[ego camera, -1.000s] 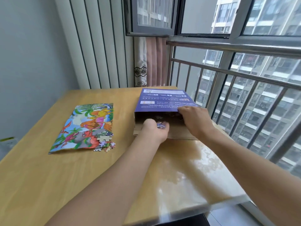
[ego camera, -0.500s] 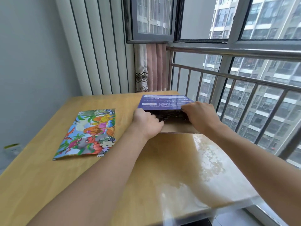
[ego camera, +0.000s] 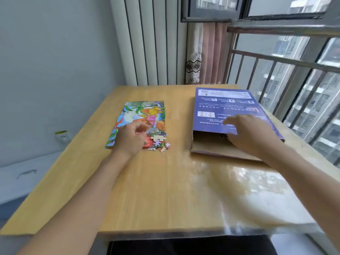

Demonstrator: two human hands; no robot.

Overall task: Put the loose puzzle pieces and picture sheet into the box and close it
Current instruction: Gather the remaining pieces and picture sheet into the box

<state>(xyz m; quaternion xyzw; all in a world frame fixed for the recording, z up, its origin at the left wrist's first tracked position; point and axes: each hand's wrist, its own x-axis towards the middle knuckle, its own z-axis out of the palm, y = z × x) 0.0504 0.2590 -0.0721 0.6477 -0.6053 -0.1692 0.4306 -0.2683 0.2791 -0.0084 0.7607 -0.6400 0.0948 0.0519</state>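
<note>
Here, puzzle pieces [ego camera: 159,141] lie just beside left hand [ego camera: 131,138].

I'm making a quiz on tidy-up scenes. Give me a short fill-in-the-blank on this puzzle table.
1. The loose puzzle pieces lie at the near right corner of the ____ sheet.
2. The ____ hand reaches over the pieces.
3. The right hand rests at the box's ____ end.
4. The box's top is ____ in colour.

Missing words: picture; left; open; purple
</note>
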